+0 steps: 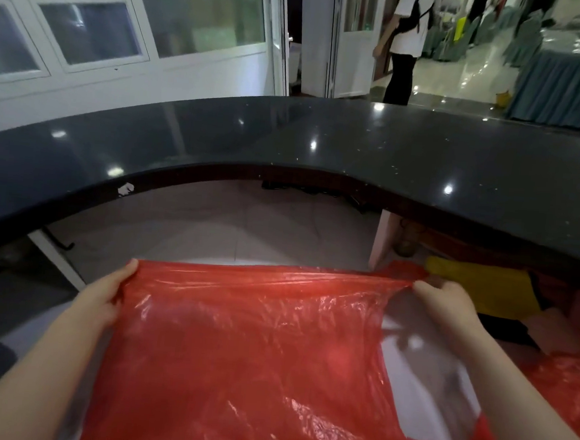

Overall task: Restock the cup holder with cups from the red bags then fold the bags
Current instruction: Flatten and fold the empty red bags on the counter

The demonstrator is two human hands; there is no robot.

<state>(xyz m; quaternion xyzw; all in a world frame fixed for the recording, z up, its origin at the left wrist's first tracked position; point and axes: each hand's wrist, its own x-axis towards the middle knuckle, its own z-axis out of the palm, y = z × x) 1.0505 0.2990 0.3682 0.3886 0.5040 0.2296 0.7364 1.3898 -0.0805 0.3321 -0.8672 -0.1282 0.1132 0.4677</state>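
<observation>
While the left hand [110, 293] and right hand [444, 299] each pinch the red bag [238, 353] stretched between them (folding stage, apparently), bringing those 2 corners together looks next.

The dark counter [321, 143] curves ahead; open floor [212, 224] beneath, yellow cloth [483, 285] crowding right.

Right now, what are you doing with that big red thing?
A person is holding a thin, see-through red plastic bag stretched out flat in front of them. The left hand grips one top corner and the right hand pinches the other, pulling the top edge tight. It hangs in the air, just below the curved, shiny black stone counter. No cups are in sight, and the bag is not folded yet.
</observation>
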